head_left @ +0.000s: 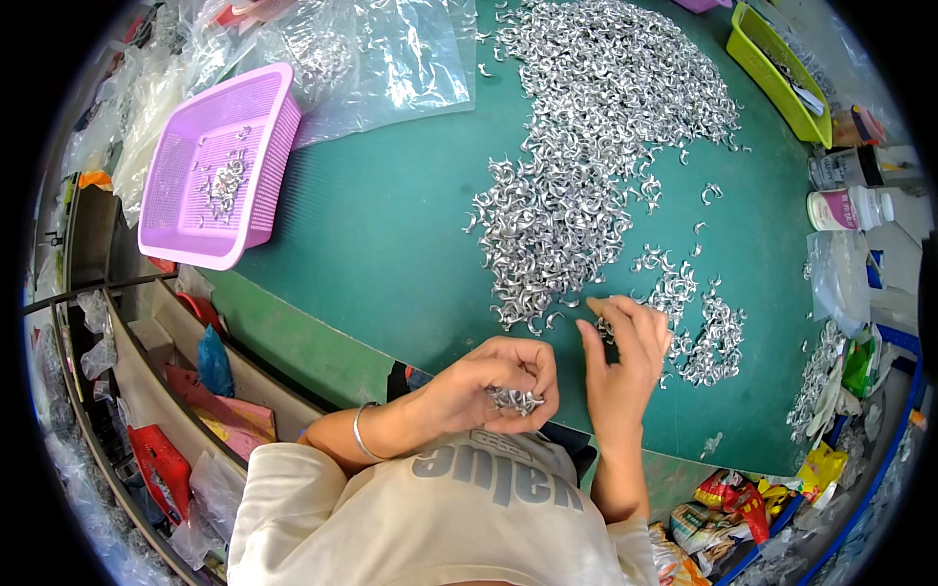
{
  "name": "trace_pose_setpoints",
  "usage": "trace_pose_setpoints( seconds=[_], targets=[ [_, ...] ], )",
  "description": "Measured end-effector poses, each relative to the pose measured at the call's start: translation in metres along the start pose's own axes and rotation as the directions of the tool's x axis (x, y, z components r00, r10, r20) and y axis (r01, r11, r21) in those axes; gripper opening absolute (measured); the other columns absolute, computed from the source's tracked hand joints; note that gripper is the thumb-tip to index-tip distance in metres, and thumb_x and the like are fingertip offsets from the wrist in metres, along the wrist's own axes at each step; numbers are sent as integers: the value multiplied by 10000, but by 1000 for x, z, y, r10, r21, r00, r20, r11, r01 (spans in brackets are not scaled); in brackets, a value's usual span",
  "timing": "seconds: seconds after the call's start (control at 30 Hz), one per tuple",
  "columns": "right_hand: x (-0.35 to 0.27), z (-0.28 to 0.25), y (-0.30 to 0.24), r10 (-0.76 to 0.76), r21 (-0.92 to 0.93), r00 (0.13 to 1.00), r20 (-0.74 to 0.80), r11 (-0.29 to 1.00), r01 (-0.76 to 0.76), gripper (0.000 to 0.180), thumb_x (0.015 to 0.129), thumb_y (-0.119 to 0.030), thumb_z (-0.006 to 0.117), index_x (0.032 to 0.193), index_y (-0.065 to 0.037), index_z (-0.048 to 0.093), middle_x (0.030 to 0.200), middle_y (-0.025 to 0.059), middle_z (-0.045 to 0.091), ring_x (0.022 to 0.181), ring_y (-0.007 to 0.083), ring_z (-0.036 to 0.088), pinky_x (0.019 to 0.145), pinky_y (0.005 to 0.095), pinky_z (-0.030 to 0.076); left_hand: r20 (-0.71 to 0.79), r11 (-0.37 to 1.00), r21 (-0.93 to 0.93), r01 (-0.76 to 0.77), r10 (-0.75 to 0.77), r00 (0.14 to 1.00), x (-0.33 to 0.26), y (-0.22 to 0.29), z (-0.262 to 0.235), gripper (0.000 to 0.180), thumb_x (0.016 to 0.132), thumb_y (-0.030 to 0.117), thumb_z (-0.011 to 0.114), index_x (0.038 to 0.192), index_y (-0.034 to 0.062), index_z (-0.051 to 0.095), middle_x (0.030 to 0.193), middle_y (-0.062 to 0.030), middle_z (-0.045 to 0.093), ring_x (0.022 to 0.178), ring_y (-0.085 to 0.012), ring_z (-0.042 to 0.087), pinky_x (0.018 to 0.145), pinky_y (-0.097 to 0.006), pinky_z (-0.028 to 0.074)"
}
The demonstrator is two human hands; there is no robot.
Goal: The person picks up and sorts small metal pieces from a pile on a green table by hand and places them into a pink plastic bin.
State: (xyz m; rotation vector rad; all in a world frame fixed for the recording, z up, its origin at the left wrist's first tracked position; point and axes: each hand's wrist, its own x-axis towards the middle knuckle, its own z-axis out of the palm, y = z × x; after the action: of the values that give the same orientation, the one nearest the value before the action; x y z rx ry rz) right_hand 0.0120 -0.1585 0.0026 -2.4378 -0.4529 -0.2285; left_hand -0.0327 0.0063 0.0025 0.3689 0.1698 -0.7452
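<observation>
My left hand [508, 381], palm turned up in front of my shirt, is curled around several small curved silver metal pieces [515, 399]. To its right, over the table's near part, my right hand [630, 344] has its thumb and fingers bent toward each other. Bits of the same silver metal show in the gap between them. Just beyond the hands lies a large heap of these crescent-shaped pieces [557, 230], stretching to the far edge of the view. A smaller group of pieces [711, 342] lies right of my right hand.
On the green table [391, 225], a purple plastic basket [267, 161] with some metal pieces stands at the left. Clear plastic bags [401, 68] lie behind it. A yellow-green tray [772, 73] and a white bottle [850, 208] are at the right. Bright packets [733, 503] sit below the right edge.
</observation>
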Motion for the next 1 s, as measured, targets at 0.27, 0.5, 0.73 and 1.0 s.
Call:
trace_pose_setpoints(
  seconds=[0.27,0.5,0.73,1.0],
  targets=[
    [-2,13,6,-70,-118,997,26,990,72,144,710,-68,642,848,-53,606,838,26,559,793,200,491,738,344,293,-266,970,222,-98,157,951,1,-6,-2,202,880,190,501,858,-1,563,671,-70,547,497,-82,463,380,-185,300],
    [-14,-8,-3,-288,55,956,-54,955,291,172,612,-39,609,781,-54,638,867,20,595,754,180,510,674,296,347,-385,914,371,-165,312,868,5,-5,10,173,861,115,550,976,-4,599,681,-10,522,531,-26,411,422,-162,269],
    [-16,-23,-9,-339,130,938,-76,929,346,210,583,-11,666,791,-34,647,842,43,623,720,189,514,637,290,376,-354,844,520,-133,355,865,7,-2,17,116,803,19,602,913,-16,615,738,-6,545,536,-8,387,428,-165,261],
    [-22,-21,-20,185,691,980,-77,718,-81,264,611,126,676,845,33,597,833,105,628,737,194,537,644,288,437,-264,826,532,-187,372,890,7,-5,18,126,803,74,621,912,14,639,766,30,573,578,6,426,461,-146,316]
  ],
)
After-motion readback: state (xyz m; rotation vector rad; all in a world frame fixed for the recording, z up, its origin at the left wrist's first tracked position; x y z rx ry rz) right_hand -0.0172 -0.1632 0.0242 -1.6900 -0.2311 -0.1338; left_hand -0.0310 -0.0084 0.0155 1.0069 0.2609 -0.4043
